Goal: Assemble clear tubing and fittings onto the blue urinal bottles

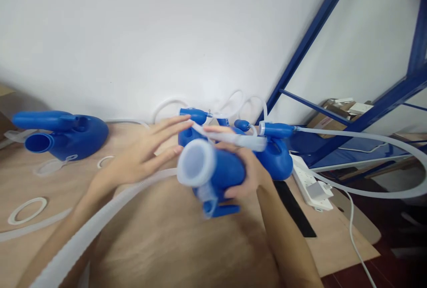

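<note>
My right hand (245,168) is wrapped round a blue bottle (228,168), whose mouth bears a whitish translucent cap (196,163) facing me. A clear strap hangs below the cap. Across the top of the bottle lies a white tube with a clear end (255,142), near my right fingers. My left hand (150,150) is open at the left of the bottle, its fingers stretched toward the tube and its fingertips close to it. A ribbed white hose (100,226) runs from beside the bottle over my left forearm to the lower left.
At the left sit another blue bottle (80,137), a clear lid (50,167) and a white ring (27,211). Behind my hands stand more blue bottles (275,159) with hoses. A power strip (312,186), a black strip (295,208) and a blue metal frame (310,34) are at the right.
</note>
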Demonstrator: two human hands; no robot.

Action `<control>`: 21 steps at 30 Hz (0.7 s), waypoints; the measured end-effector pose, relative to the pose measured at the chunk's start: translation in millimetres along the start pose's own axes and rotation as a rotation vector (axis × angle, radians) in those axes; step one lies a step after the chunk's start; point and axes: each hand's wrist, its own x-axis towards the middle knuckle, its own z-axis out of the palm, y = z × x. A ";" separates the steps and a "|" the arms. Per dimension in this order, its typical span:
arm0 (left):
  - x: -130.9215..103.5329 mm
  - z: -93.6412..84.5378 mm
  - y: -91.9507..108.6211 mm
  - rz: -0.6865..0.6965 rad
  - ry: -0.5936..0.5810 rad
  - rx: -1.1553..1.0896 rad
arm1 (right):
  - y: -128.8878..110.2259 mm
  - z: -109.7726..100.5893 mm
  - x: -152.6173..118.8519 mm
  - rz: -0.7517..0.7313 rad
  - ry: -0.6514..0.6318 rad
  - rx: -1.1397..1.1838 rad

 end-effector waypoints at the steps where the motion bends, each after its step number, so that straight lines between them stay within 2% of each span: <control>1: 2.4 5.0 7.7 0.055 -0.043 -0.039 | -4.1 7.8 8.2 -0.011 -0.100 0.014; 3: 5.8 12.2 15.1 0.111 -0.135 -0.149 | -11.2 20.2 21.8 -0.025 -0.254 0.055; 5: 7.9 15.9 13.6 0.129 -0.165 -0.249 | -16.2 25.9 28.7 -0.053 -0.309 0.097; 7: 8.8 17.5 6.9 0.149 -0.094 -0.284 | -19.2 23.5 27.6 -0.089 -0.286 0.086; 10: 7.3 19.4 -6.2 0.131 0.113 -0.287 | -21.2 9.1 13.9 -0.072 -0.175 0.001; 12: 5.0 21.9 -14.2 0.093 0.249 -0.381 | -20.9 -2.0 2.5 0.000 0.036 0.007; 13: 3.9 23.7 -17.5 0.069 0.287 -0.448 | -20.4 -6.4 -1.9 0.040 0.216 0.042; 15: 2.8 28.7 -21.4 -0.008 0.275 -0.505 | -18.7 -12.3 -5.3 0.084 0.608 0.169; 16: 3.1 31.8 -21.7 -0.054 0.222 -0.466 | -17.8 -13.5 -4.1 0.097 0.757 0.250; 18: 5.2 38.5 -19.1 -0.124 0.081 -0.297 | -16.2 -13.3 2.7 0.116 0.912 0.413; 21: 9.2 46.5 -10.8 -0.144 -0.057 -0.091 | -13.7 -7.9 14.6 0.172 0.971 0.578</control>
